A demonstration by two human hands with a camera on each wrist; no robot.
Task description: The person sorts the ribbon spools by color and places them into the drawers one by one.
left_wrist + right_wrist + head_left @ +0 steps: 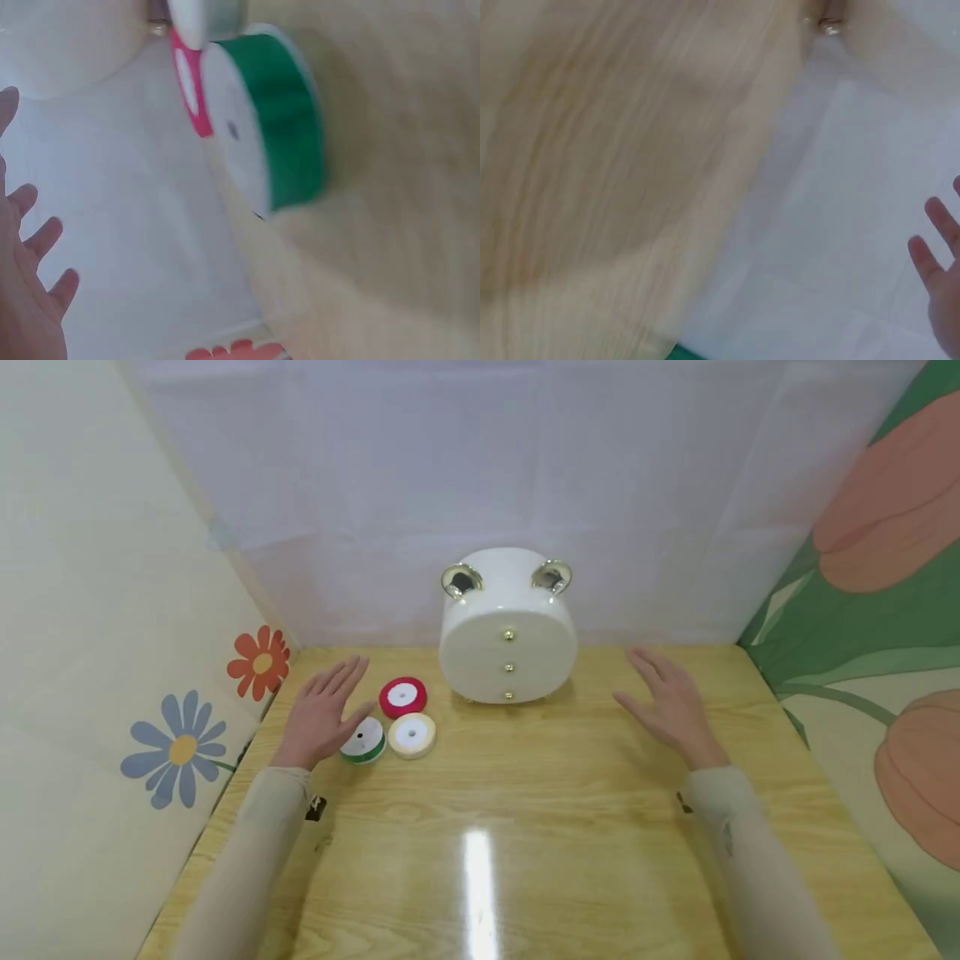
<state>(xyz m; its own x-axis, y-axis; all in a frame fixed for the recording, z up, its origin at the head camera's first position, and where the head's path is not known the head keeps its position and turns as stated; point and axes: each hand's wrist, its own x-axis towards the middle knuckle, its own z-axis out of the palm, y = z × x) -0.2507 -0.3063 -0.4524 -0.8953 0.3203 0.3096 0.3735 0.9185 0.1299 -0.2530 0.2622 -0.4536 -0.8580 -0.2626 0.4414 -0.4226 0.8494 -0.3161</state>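
Note:
My left hand (pixel 318 710) hovers over the left of the table, fingers straight and holding nothing. Just beside its thumb lies a green ribbon spool (pixel 364 743), partly covered by the thumb in the head view; the left wrist view shows its green ribbon (pixel 285 120) up close. A red ribbon spool (pixel 402 697) and a cream ribbon spool (pixel 412 736) lie against it. On the right, my right hand (pixel 671 706) is held above the wood with fingers extended and nothing in them. Between the hands, farther back, stands a white oval box (pixel 508 652) with gold knobs and two gold ear-like rings.
The wooden table (pixel 525 810) meets a white cloth backdrop (pixel 375 485) behind the box. A flower-printed panel (pixel 90 652) borders the left side, and a tulip-printed panel (pixel 847 635) borders the right.

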